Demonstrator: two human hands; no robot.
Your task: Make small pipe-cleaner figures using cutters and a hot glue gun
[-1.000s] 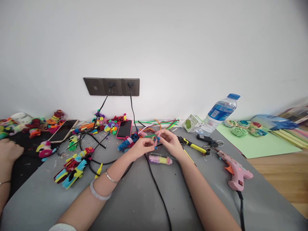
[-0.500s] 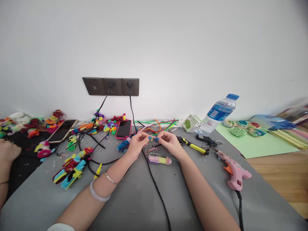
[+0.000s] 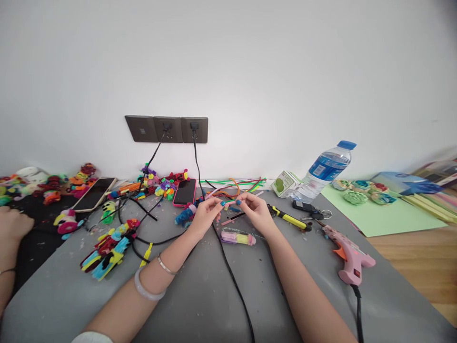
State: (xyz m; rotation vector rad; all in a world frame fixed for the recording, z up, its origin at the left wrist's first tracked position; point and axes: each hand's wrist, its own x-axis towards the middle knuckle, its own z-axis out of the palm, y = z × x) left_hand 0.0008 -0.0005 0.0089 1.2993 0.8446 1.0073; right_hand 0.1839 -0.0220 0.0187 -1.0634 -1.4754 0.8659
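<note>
Over the middle of the table, my left hand (image 3: 207, 214) and my right hand (image 3: 254, 212) face each other with a small gap between the fingertips. Both pinch a short, thin pink pipe cleaner (image 3: 232, 203), one end in each hand; fingers cover part of it. Just below the hands lies a small pink, purple and yellow fuzzy figure (image 3: 238, 237). A blue fuzzy piece (image 3: 183, 216) rests left of my left hand. Loose coloured pipe cleaners (image 3: 235, 183) lie behind the hands, and a yellow-and-black craft knife (image 3: 291, 218) is right of my right hand.
A pink glue gun (image 3: 352, 262) lies at right, near keys (image 3: 312, 209) and a tilted water bottle (image 3: 324, 171). Black cables (image 3: 232, 276) cross the table. Two phones (image 3: 184, 192) and fuzzy figures (image 3: 107, 250) are at left, beside another person's hand (image 3: 16, 226).
The fingertips have drawn slightly apart, and more of the pink pipe cleaner shows between them. Both hands keep their pinch. The whole view has shifted a little.
</note>
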